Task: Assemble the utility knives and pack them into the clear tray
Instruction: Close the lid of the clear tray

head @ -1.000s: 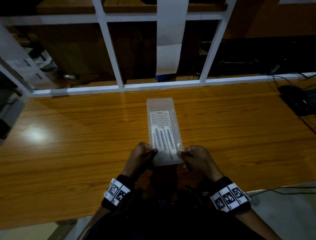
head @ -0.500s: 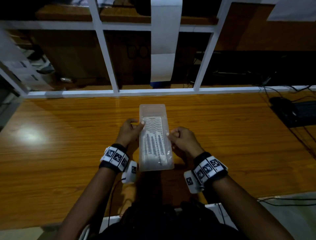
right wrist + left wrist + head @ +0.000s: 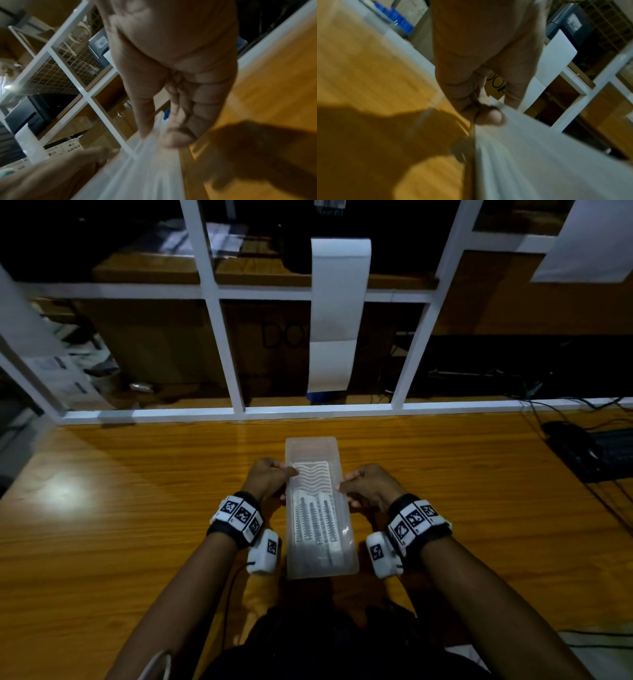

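A long clear plastic tray (image 3: 310, 446) lies lengthwise on the wooden table (image 3: 137, 508), with pale utility knives (image 3: 317, 515) packed side by side inside. My left hand (image 3: 270, 477) grips the tray's left rim, thumb on top. My right hand (image 3: 368, 486) grips the right rim the same way. In the left wrist view my left hand (image 3: 485, 108) pinches the tray (image 3: 539, 155) at its edge. In the right wrist view my right hand (image 3: 159, 135) pinches the tray (image 3: 145, 169) between thumb and curled fingers.
A white frame rail (image 3: 308, 410) runs along the table's far edge, with shelves and a hanging white sheet (image 3: 337, 313) behind it. Black cables and a dark device (image 3: 589, 450) lie at the far right. The table's near edge is just below my forearms.
Both hands have slid forward along the tray's sides, from its near end to about its middle. The tray has come nearer to me in the view.
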A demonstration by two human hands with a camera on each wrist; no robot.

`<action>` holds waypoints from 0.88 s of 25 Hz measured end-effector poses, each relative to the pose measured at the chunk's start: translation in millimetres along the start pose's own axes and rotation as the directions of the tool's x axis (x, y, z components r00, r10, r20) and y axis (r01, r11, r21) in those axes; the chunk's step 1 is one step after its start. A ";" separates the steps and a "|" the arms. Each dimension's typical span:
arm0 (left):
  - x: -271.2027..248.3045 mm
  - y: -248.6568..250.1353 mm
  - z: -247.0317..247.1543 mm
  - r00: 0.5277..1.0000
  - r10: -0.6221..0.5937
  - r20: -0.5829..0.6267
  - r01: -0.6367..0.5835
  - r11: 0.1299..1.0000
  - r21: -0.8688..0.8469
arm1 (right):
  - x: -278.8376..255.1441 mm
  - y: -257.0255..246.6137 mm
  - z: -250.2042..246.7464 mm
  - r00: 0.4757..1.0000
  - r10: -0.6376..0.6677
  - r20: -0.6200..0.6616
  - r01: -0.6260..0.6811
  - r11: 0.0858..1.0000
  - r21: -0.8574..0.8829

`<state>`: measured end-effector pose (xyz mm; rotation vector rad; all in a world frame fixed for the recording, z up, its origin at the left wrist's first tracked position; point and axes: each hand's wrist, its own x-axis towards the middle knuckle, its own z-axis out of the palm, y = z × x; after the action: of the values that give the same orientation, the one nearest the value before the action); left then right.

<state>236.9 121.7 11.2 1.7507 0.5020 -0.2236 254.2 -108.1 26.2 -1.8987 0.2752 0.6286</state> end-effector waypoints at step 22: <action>47.9 23.6 22.1 0.936 0.321 -0.142 -0.265 0.912 0.313 | 72.9 -25.7 44.8 0.802 -0.433 -0.412 0.395 0.901 -0.179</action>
<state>292.6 106.7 6.9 2.1227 0.3451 0.0929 313.6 -49.9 -6.4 -2.0833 0.1093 -0.1011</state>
